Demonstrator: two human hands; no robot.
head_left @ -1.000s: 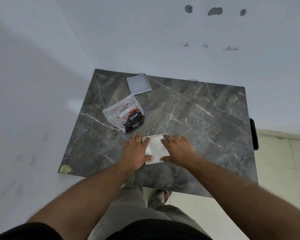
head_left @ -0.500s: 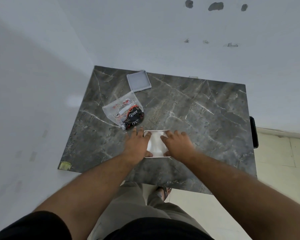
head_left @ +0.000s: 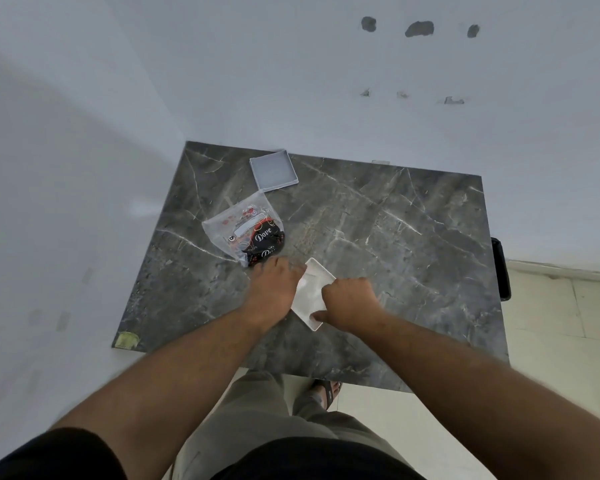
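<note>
Head view, left to right. A yellow sticker [head_left: 127, 340] marked the near left corner of the dark marbled table [head_left: 413, 237]. A clear bag [head_left: 243, 233] of dark "Dove" wrappers lay left of centre, with a clear shallow lid [head_left: 273, 171] beyond it at the far edge. The left hand [head_left: 274, 289] lay with fingers stretched forward, blurred, its tips just beside the bag and its side against the white square tray [head_left: 314, 282]; its thumb was hidden, so whether it pinched the tray cannot be told. The tray, shallow, thin-rimmed and pale inside, sat near the table's near edge, turned corner-on. The right hand [head_left: 349, 301] gripped it with curled fingers, thumb on the near corner, covering its right side. A dark object [head_left: 501, 268] at the table's right edge was cut off and unidentifiable.
</note>
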